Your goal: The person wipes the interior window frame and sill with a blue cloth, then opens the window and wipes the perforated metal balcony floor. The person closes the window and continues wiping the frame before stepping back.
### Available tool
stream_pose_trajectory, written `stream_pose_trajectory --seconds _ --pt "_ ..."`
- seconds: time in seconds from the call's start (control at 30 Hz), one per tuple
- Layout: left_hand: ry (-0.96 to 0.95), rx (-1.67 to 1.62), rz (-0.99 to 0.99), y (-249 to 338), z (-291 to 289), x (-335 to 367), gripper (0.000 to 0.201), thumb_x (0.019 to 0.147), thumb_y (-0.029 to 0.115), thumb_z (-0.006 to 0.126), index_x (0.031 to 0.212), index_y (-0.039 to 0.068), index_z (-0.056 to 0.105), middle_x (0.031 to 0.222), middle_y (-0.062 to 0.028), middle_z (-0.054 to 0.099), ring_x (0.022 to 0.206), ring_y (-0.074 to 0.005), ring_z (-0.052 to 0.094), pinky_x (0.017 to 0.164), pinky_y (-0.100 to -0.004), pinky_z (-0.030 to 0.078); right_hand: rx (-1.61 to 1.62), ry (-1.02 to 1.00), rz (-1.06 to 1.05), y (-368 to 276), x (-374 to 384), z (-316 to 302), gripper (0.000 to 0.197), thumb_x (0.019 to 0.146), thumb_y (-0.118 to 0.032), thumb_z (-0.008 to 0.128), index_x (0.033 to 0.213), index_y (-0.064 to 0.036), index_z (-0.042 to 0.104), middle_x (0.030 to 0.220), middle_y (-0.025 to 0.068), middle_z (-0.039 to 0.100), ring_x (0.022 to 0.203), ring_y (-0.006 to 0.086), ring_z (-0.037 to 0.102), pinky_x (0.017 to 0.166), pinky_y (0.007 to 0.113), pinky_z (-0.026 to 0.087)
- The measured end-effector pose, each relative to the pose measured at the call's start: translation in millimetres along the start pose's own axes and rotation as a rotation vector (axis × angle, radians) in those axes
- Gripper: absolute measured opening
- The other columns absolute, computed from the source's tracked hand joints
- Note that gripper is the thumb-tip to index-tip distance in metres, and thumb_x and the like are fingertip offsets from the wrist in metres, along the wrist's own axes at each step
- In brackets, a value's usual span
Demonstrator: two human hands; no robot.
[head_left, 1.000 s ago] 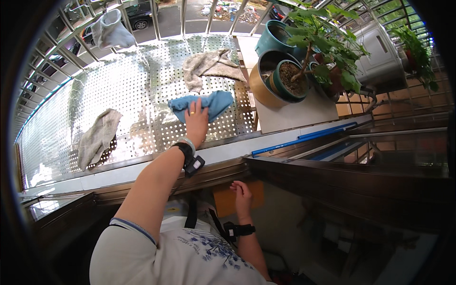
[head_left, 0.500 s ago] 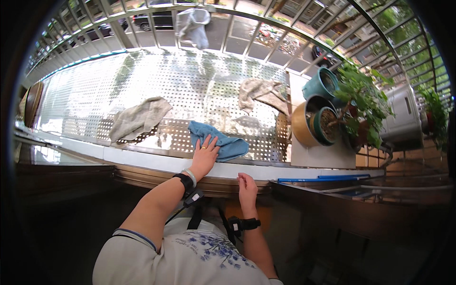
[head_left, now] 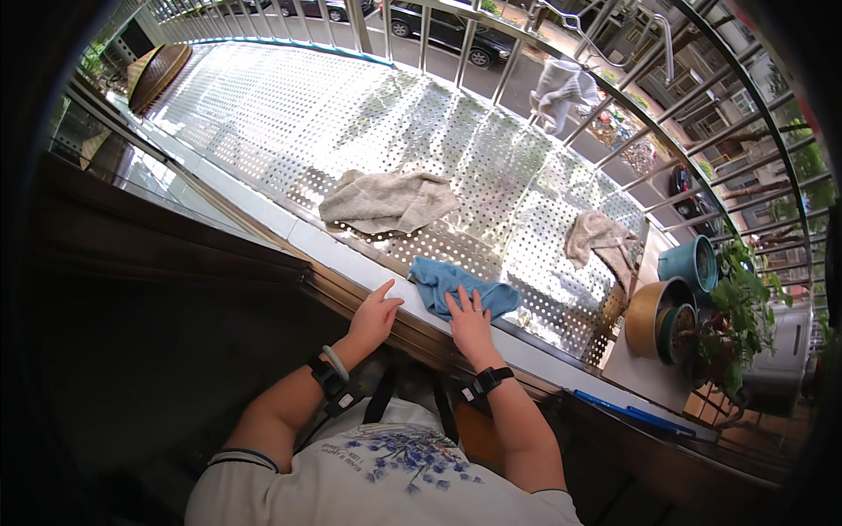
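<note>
A crumpled blue cloth (head_left: 431, 279) lies on the perforated metal shelf (head_left: 263, 131), its near edge reaching the white sill. My right hand (head_left: 472, 329) rests on the cloth with its fingers apart, pressing from above rather than gripping. Just left of the cloth, my left hand (head_left: 373, 320) hovers by the window frame. Its index finger is stretched out, and it holds nothing. Behind the blue cloth a grey-beige rag (head_left: 390, 202) is spread on the shelf. A second beige rag (head_left: 598, 241) lies farther right, by the pots.
Potted plants (head_left: 745, 324), a teal pot (head_left: 688, 263) and a tan pot (head_left: 653, 316) crowd the right end. Metal railings (head_left: 526, 44) close off the far side, with a pale cloth (head_left: 561, 92) hanging there. A conical hat (head_left: 158, 74) sits far left. Blue rods (head_left: 631, 412) lie along the right sill.
My left hand has lifted off the blue cloth and moved to its left. My right hand has come up onto the cloth. The view has turned, tilting the scene.
</note>
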State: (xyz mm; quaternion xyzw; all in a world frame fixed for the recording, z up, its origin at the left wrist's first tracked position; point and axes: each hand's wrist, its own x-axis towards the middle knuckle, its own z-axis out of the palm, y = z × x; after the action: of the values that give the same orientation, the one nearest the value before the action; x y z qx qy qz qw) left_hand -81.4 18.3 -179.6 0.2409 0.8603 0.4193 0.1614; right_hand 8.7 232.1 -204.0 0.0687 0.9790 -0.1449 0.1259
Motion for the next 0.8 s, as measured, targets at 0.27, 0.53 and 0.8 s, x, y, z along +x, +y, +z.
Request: stream_pose_trajectory --seconds 0.27,0.53,0.8 --pt "0.398 0.08 0.048 -19 -64 -11 0.021 0.084 -0.001 0.056 0.102 0.003 0.065 0.125 -0.0185 0.054 0.108 -0.0358 0.056 0.089 -0.0375 0.047 0.048 -0.063 -0.455 -111 90 16 0.049 0.086 -0.009 0.048 0.134 -0.0187 0.047 0.147 0.0067 0.032 0.135 0.0371 0.03 0.1 0.059 0.032" --pt "0.484 0.072 0.084 -34 -99 9 0.026 0.083 -0.005 0.054 0.106 0.003 0.063 0.123 -0.0185 0.053 0.109 -0.0348 0.054 0.09 -0.0398 0.045 0.1 0.013 -0.498 -154 151 17 0.045 0.086 -0.007 0.047 0.129 -0.0183 0.051 0.145 0.0066 0.037 0.134 0.0312 0.033 0.1 0.05 0.035" --pt "0.265 0.187 0.063 -31 -57 97 0.021 0.081 0.005 0.06 0.101 0.007 0.065 0.139 -0.0162 0.039 0.127 -0.0379 0.038 0.1 -0.0486 0.036 0.043 0.233 0.044 5 68 -1 0.052 0.082 -0.009 0.057 0.132 -0.0175 0.047 0.143 0.0066 0.037 0.132 0.0301 0.035 0.101 0.051 0.035"
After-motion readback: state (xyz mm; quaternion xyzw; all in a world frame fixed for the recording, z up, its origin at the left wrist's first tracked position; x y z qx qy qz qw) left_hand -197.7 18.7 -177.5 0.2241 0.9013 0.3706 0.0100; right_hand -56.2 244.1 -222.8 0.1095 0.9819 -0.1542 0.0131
